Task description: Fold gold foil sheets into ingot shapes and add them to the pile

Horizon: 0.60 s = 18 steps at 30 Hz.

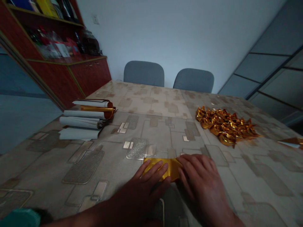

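Observation:
A folded sheet of gold foil paper (174, 168) lies on the table right in front of me. My left hand (151, 178) rests on its left part with the fingers spread and stretched out flat. At the right end, my right hand (200, 176) has its fingers bent together around the paper's edge, pinching it. The thumb side of the right hand partly hides that end. Further off to the right sits a heap of folded gold paper pieces (222, 124), shaped like small ingots.
Rolled stacks of white-backed gold paper (82, 121) lie at the table's left. A loose gold sheet (292, 142) is at the right edge. A teal object (21, 217) shows at bottom left. Two grey chairs (144, 73) stand behind the patterned tablecloth (161, 132).

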Tool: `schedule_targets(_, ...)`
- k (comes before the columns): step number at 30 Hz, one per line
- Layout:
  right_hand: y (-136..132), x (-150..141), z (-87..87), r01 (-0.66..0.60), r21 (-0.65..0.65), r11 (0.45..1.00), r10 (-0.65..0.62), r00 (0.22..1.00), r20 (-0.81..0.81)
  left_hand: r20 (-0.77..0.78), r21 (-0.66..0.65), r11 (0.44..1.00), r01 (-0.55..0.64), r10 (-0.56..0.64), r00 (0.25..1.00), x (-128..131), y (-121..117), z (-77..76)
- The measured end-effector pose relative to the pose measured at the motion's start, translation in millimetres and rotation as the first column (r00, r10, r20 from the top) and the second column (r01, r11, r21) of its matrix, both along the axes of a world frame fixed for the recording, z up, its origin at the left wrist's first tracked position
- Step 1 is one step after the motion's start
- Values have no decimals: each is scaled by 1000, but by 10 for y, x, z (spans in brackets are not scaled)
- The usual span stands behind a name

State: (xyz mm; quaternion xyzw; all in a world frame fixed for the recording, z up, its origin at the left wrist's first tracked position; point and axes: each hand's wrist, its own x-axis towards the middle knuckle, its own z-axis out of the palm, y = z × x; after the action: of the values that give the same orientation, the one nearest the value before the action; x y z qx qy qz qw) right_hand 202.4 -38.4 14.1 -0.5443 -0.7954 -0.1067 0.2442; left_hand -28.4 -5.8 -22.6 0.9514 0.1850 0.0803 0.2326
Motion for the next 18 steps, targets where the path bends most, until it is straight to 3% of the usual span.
schedule_targets(3, -191, -135, -70, -108, 106, 988, 105, 994, 31, -20, -40, 999, 3, -4, 1000, 12, 12, 79)
schedule_targets(5, -303, -196, -196, -151, 76, 986, 148, 988, 38, -45, -52, 999, 3, -6, 999, 20, 18, 129)
schedule_targets(10, -481, -188, -450, -109, 6, 994, 108, 990, 87, -85, -74, 997, -20, 13, 996, 28, 32, 241)
schedule_targets(18, -539, -77, -427, -78, -6, 997, 78, 982, 171, -47, -39, 999, 4, -6, 999, -49, 56, 214)
